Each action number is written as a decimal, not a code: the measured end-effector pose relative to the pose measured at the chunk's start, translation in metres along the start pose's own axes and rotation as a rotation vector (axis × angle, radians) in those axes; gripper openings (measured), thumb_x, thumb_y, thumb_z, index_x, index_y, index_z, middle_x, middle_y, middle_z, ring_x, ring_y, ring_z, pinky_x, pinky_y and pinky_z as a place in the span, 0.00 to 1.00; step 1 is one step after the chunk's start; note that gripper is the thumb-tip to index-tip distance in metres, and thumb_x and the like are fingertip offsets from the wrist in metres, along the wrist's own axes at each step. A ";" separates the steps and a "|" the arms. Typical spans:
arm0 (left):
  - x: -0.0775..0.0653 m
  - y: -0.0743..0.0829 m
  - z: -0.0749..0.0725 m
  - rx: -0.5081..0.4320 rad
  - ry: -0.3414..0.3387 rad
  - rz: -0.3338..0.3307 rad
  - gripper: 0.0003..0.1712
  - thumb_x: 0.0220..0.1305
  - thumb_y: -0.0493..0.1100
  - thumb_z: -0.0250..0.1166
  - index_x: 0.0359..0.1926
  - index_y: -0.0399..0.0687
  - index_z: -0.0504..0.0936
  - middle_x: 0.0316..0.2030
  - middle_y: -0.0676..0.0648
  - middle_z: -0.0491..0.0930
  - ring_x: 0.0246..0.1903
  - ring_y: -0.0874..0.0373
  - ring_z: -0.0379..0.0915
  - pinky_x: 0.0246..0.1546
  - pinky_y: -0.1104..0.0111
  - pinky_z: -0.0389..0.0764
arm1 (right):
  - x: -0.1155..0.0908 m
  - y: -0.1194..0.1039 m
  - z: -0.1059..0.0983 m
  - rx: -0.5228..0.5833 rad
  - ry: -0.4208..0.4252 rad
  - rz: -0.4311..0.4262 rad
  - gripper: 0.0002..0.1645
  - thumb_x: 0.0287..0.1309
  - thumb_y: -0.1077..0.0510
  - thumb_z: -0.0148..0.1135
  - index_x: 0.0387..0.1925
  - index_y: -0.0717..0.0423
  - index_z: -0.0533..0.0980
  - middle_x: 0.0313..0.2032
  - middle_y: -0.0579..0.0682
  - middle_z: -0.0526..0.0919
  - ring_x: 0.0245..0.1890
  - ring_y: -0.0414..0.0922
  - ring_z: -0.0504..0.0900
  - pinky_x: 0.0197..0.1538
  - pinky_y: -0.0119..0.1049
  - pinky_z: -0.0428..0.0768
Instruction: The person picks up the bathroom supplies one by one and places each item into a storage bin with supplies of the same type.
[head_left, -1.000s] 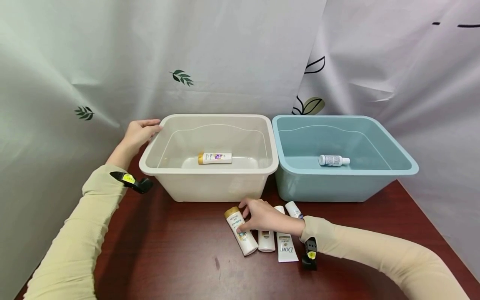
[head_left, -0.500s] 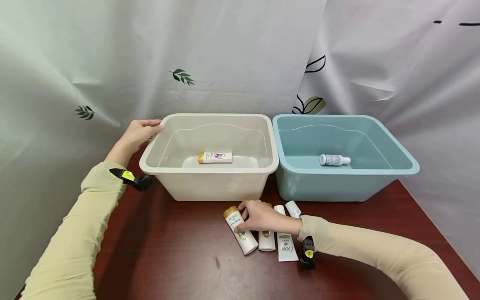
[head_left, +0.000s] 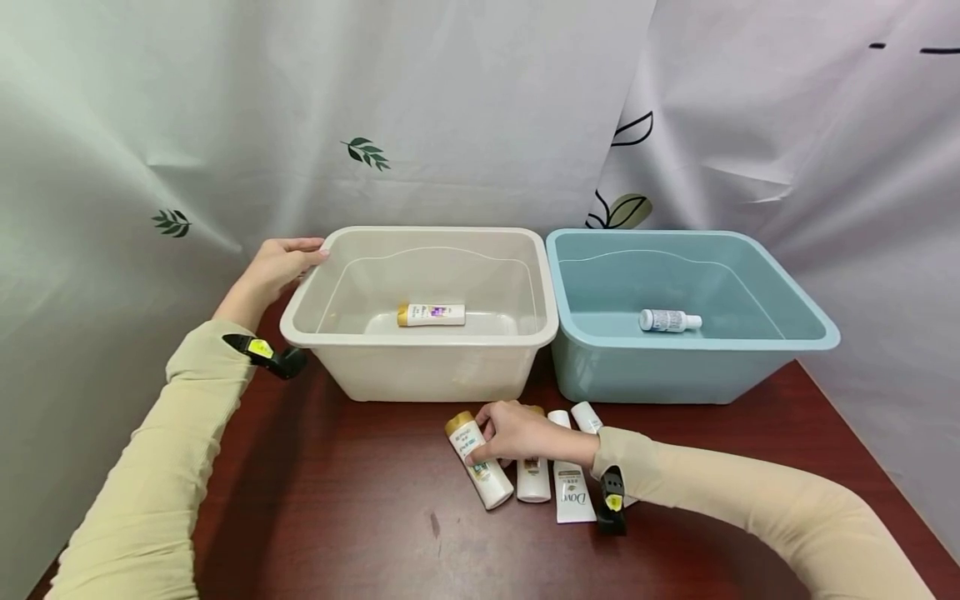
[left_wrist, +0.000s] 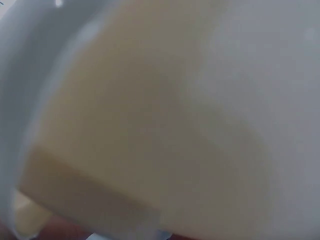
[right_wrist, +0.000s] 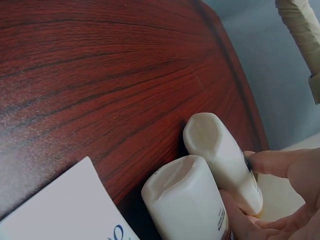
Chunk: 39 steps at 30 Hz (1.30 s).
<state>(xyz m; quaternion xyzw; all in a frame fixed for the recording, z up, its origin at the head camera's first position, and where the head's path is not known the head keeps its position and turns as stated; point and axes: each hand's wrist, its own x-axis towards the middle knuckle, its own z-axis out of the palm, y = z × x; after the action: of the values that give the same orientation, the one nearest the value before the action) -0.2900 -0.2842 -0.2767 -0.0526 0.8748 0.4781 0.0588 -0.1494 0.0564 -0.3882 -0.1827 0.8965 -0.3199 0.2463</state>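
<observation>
My right hand (head_left: 517, 431) grips a white bottle with a gold cap (head_left: 480, 467) lying on the table; thumb on its upper face, fingers at its far right side. In the right wrist view the thumb and fingers flank this white bottle (right_wrist: 220, 155). Right beside it lie a second gold-capped white bottle (head_left: 533, 483), partly under my hand, and a white Dove tube (head_left: 572, 496). My left hand (head_left: 273, 271) rests at the left rim of the cream bin (head_left: 420, 367), fingers fairly straight along the edge. Blurred pale surfaces fill the left wrist view.
Inside the cream bin lies a gold-capped bottle (head_left: 431, 314). The blue bin (head_left: 645, 375) stands against it on the right, with a small white bottle (head_left: 670, 321) inside. A white-capped tube (head_left: 587, 417) lies partly under the right sleeve. A pale curtain (head_left: 480, 108) hangs behind.
My right hand has shifted slightly left, and the gripped bottle has moved a little left with it. The left hand stays at the cream bin's rim.
</observation>
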 end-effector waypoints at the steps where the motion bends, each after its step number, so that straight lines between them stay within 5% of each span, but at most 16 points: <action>1: 0.000 0.000 0.000 -0.004 0.001 -0.006 0.36 0.69 0.54 0.56 0.72 0.43 0.60 0.67 0.37 0.63 0.37 0.73 0.69 0.35 0.81 0.75 | 0.000 0.000 0.000 0.014 -0.011 0.007 0.31 0.44 0.52 0.76 0.48 0.63 0.74 0.24 0.43 0.81 0.16 0.39 0.80 0.23 0.31 0.79; 9: -0.001 0.000 0.000 -0.016 0.007 -0.028 0.37 0.68 0.56 0.56 0.72 0.46 0.60 0.69 0.37 0.62 0.52 0.60 0.67 0.42 0.74 0.75 | 0.003 0.000 0.000 0.125 -0.068 0.048 0.32 0.45 0.56 0.75 0.50 0.66 0.72 0.28 0.47 0.82 0.19 0.43 0.83 0.25 0.34 0.82; 19: 0.001 0.001 0.002 0.053 0.096 0.034 0.31 0.68 0.49 0.58 0.67 0.38 0.67 0.54 0.41 0.73 0.30 0.71 0.67 0.31 0.79 0.72 | 0.005 0.000 -0.001 0.185 -0.089 0.059 0.32 0.46 0.58 0.74 0.50 0.67 0.71 0.29 0.49 0.82 0.20 0.45 0.84 0.27 0.35 0.83; 24: 0.000 0.003 0.002 0.063 0.099 0.017 0.32 0.68 0.49 0.57 0.67 0.38 0.67 0.64 0.34 0.68 0.34 0.70 0.67 0.32 0.80 0.71 | 0.005 -0.001 -0.001 0.233 -0.100 0.069 0.30 0.46 0.61 0.74 0.50 0.68 0.71 0.29 0.51 0.80 0.21 0.44 0.83 0.27 0.36 0.84; 39: 0.002 0.003 0.003 0.057 0.113 0.001 0.32 0.67 0.50 0.59 0.67 0.40 0.68 0.58 0.38 0.70 0.35 0.67 0.68 0.31 0.77 0.72 | 0.004 -0.001 -0.001 0.238 -0.096 0.067 0.24 0.47 0.61 0.73 0.44 0.66 0.74 0.27 0.49 0.79 0.21 0.41 0.82 0.27 0.35 0.84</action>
<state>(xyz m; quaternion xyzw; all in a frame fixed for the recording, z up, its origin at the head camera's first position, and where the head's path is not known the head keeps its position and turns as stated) -0.2918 -0.2806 -0.2760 -0.0776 0.8900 0.4493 0.0105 -0.1527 0.0541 -0.3877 -0.1374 0.8450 -0.4063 0.3195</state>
